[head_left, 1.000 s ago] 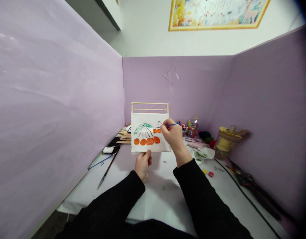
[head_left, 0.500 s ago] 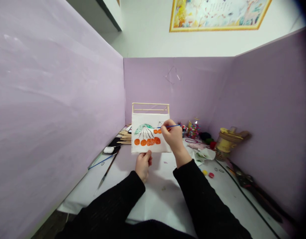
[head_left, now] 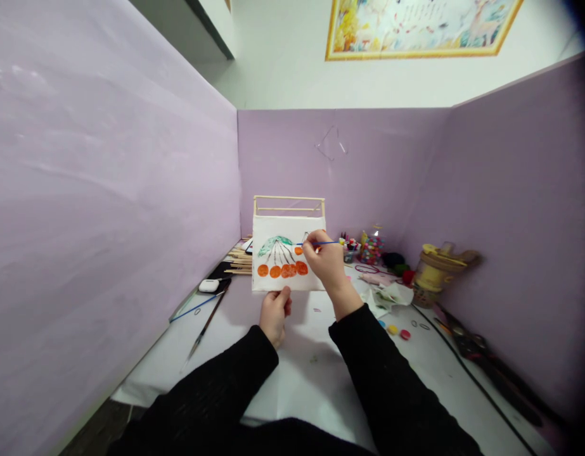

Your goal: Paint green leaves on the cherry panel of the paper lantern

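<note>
My left hand (head_left: 274,316) is closed on the bottom edge of a white painted panel (head_left: 263,228), holding it upright above the table. A frame of thin wooden sticks (head_left: 288,198) rises behind its top edge. The panel bears a green leaf shape (head_left: 275,246), dark thin stems and several orange round fruits (head_left: 288,271). In front of its right side, my right hand (head_left: 326,256) pinches a thin blue paintbrush (head_left: 329,242) lying nearly level. The brush tip points left at the painting, near the leaf's right end; whether it touches I cannot tell. My right hand hides part of the painting.
Left on the white table (head_left: 302,380) lie a dark-handled brush (head_left: 207,323), another blue brush (head_left: 197,307), a white case (head_left: 208,285) and wooden sticks (head_left: 239,261). To the right are crumpled tissue (head_left: 392,295), paint pots (head_left: 405,334), a bead jar (head_left: 372,246), a yellow container (head_left: 428,269) and pliers (head_left: 482,361).
My right hand has moved slightly left and down with the paintbrush, covering more of the upper orange fruits. My left hand and the panel stay in place.
</note>
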`<control>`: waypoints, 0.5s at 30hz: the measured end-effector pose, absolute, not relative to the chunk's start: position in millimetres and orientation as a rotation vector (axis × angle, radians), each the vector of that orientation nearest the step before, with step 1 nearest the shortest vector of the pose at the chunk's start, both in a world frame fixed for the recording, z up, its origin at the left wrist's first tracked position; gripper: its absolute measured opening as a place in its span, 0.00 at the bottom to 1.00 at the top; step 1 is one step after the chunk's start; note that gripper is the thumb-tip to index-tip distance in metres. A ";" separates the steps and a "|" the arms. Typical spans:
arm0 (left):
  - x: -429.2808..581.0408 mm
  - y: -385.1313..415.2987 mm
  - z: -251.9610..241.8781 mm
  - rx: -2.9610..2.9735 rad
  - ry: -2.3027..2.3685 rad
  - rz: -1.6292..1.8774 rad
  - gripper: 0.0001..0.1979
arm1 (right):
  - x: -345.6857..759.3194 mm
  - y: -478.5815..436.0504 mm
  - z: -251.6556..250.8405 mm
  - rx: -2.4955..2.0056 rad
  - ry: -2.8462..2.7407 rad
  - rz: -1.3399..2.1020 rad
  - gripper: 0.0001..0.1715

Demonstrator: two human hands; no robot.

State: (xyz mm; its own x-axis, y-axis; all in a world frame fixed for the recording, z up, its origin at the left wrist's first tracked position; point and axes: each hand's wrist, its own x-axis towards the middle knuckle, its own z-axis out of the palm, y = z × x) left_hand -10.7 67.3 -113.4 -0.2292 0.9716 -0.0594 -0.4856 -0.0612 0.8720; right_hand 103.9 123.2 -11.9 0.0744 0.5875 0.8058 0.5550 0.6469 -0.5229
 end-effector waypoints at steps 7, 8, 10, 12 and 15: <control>-10.9 68.2 -115.6 0.709 0.987 1.581 0.23 | 104.0 125.9 -13.6 -0.959 -1.569 0.027 0.05; -11.0 68.4 -115.9 0.711 0.985 1.581 0.23 | 104.3 126.1 -13.6 -0.970 -1.572 0.026 0.05; -11.0 68.7 -116.0 0.710 0.983 1.579 0.23 | 104.7 126.1 -13.4 -0.978 -1.565 0.021 0.05; -11.0 69.1 -115.6 0.704 0.982 1.577 0.23 | 105.0 126.1 -13.1 -0.961 -1.560 0.029 0.05; -11.1 69.5 -115.2 0.694 0.984 1.575 0.23 | 105.9 126.5 -12.4 -0.977 -1.577 0.046 0.05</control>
